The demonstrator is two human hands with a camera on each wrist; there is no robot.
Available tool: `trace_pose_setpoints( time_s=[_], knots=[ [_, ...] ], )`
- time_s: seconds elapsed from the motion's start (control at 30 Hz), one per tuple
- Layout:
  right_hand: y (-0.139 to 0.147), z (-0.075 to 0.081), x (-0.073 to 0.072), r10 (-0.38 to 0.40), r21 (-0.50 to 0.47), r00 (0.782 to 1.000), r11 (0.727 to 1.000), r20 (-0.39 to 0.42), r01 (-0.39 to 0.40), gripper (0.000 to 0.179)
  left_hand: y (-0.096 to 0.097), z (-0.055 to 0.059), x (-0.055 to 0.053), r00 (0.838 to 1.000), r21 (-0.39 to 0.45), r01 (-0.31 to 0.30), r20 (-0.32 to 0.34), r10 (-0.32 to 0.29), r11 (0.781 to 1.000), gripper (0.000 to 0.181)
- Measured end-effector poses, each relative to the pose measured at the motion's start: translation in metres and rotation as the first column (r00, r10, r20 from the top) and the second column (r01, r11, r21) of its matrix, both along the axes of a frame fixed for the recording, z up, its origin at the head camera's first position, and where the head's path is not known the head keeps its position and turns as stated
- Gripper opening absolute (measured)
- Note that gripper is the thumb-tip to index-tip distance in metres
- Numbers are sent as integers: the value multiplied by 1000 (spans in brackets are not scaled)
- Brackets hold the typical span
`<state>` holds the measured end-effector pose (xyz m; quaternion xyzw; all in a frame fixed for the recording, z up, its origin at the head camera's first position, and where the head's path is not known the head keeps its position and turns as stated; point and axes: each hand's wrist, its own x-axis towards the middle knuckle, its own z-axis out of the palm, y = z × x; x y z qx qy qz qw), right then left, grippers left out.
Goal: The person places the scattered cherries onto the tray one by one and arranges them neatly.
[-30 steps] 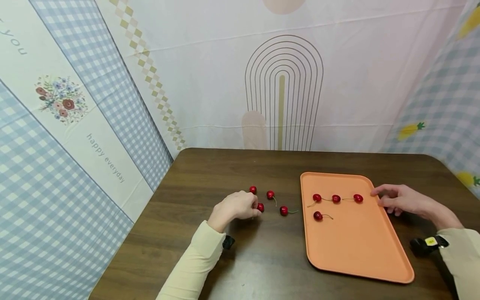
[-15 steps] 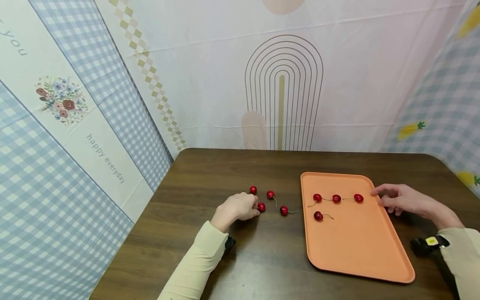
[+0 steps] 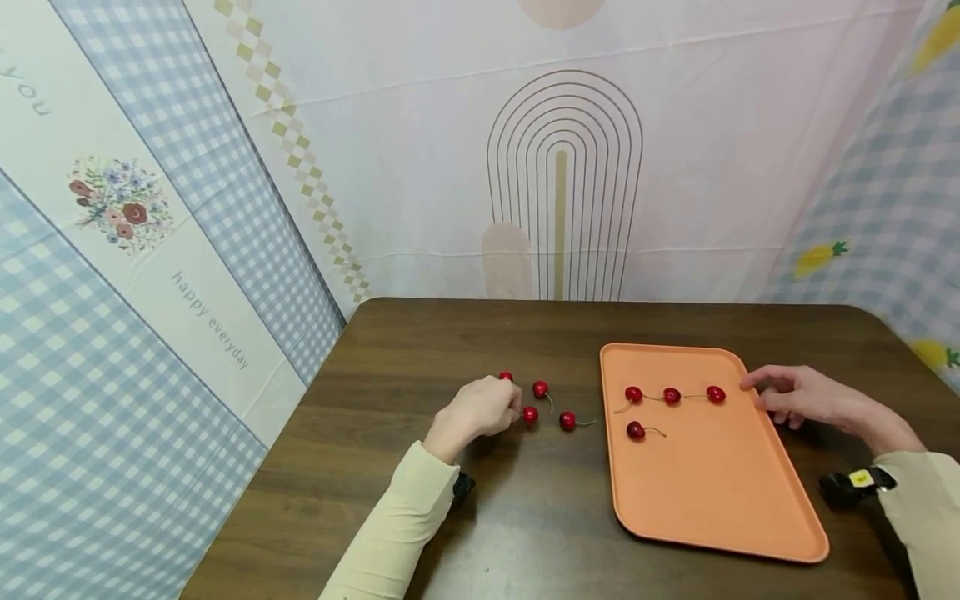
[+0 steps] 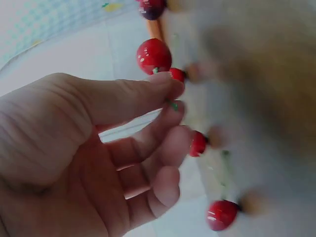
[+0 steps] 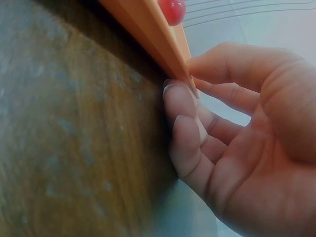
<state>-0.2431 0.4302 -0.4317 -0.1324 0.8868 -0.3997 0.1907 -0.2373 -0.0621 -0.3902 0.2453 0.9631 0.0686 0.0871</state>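
Red cherries (image 3: 567, 421), orange tray (image 3: 720, 492), dark brown table (image 3: 420, 350).

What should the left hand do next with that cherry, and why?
Probably lift the cherry and carry it over to the orange tray. The left hand pinches it by the stem, four cherries already lie on the tray, and the right hand rests against the tray's edge.

Head view high, facing forward-down; wrist views close; all share orange tray (image 3: 712, 492).
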Motion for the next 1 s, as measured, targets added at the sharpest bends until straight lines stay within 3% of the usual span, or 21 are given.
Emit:
trace_pose_setpoints(
  time_s=[0.13,0.5,1.0],
  knots=[
    [0,0,0,0,4,1000,1000,1,0,38,12,11,-1,998,61,46,-56,-43,997,16],
    [0,0,-1,11,-7,1000,1000,-6,-11,36,52,24,-5,992,79,123,-50,-119,989,13],
    [-1,2,0,8,-1,1000,1000,5,-8,38,113,25,-15,974,41,205,-104,-200,978,11]
  ],
)
